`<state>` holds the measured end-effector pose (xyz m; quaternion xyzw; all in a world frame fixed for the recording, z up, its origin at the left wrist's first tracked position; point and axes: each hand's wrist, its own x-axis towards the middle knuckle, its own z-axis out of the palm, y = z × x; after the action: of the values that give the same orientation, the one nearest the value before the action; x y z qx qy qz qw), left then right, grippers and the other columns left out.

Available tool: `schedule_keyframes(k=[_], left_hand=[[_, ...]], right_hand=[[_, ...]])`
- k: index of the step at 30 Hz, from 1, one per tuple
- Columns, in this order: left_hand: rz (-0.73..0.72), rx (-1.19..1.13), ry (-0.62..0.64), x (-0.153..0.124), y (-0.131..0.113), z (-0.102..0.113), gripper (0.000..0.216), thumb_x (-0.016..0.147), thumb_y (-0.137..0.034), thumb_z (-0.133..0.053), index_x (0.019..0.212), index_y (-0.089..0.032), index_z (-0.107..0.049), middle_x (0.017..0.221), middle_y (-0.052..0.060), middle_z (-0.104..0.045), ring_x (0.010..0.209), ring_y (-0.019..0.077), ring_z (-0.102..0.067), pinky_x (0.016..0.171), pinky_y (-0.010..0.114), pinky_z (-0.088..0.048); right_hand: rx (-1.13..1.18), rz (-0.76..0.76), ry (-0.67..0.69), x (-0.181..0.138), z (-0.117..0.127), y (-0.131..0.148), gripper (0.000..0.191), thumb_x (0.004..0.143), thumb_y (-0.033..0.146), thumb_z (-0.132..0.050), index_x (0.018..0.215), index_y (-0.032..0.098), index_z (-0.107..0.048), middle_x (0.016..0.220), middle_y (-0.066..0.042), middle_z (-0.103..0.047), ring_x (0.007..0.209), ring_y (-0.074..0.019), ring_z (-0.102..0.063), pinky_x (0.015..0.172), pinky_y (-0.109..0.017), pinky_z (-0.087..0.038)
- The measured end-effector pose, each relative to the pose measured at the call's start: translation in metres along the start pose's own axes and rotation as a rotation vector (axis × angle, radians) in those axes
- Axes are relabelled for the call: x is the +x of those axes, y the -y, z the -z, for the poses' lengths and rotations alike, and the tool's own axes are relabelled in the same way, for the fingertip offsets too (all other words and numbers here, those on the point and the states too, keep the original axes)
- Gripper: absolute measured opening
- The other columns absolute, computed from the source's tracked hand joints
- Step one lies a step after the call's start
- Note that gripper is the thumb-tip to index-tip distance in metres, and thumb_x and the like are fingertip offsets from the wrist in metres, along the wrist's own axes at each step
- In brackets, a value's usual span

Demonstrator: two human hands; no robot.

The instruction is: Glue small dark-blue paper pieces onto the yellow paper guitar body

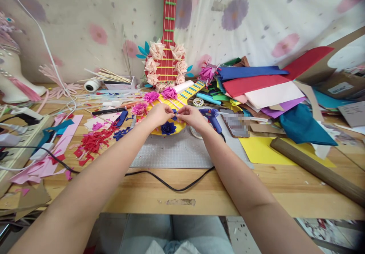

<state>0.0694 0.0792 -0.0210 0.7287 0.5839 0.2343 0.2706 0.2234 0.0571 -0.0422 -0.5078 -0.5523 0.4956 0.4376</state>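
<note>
My left hand [163,114] and my right hand [192,116] pinch a small blue piece [175,112] at the fingertips, over the body of a yellow guitar [182,101]. A dark blue flower [168,128] sits near the body's front edge; magenta flowers [152,96] sit along its far side. A grey cutting mat [182,155] extends below the guitar. A purple glue gun [212,118] is just beside my right hand. Red scraps [94,142] lie to the left. A red guitar [168,62] stands upright behind.
</note>
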Motion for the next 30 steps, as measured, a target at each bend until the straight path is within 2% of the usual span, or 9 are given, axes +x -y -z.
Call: schedule_keyframes(k=[8,17,26,30], left_hand=[[0.022,0.089,-0.018,-0.005,-0.004,0.003,0.015,0.073,-0.031,-0.066,0.079,-0.018,-0.068,0.087,0.006,-0.070,0.075,0.0164,-0.062,0.065,0.026,-0.045],[0.054,0.170,-0.017,-0.012,-0.011,0.008,0.017,0.075,-0.035,-0.064,0.079,-0.020,-0.069,0.086,0.004,-0.071,0.075,0.0172,-0.062,0.063,0.027,-0.044],[0.028,0.171,0.000,-0.010,-0.007,0.007,0.017,0.076,-0.034,-0.062,0.079,-0.020,-0.069,0.084,0.004,-0.070,0.074,0.0164,-0.062,0.065,0.026,-0.044],[0.029,0.144,0.014,-0.008,-0.003,0.006,0.016,0.076,-0.033,-0.062,0.083,-0.020,-0.070,0.084,0.004,-0.071,0.071,0.0152,-0.063,0.063,0.024,-0.045]], right_hand=[[-0.048,0.002,-0.062,0.005,-0.002,-0.006,0.024,0.065,0.019,-0.072,0.071,0.019,-0.048,0.053,0.005,-0.057,0.049,-0.0100,-0.057,0.048,-0.021,-0.042],[-0.214,0.087,-0.149,0.005,0.000,-0.008,0.019,0.067,0.016,-0.068,0.073,0.019,-0.050,0.064,0.002,-0.063,0.057,-0.0132,-0.063,0.052,-0.023,-0.045],[-0.208,0.138,-0.097,0.006,-0.002,-0.008,0.026,0.063,0.023,-0.072,0.075,0.019,-0.050,0.064,0.003,-0.062,0.055,-0.0113,-0.060,0.052,-0.023,-0.045],[-0.223,0.120,-0.112,0.008,-0.001,-0.012,0.022,0.067,0.025,-0.070,0.077,0.020,-0.051,0.063,0.003,-0.063,0.056,-0.0124,-0.061,0.053,-0.024,-0.045]])
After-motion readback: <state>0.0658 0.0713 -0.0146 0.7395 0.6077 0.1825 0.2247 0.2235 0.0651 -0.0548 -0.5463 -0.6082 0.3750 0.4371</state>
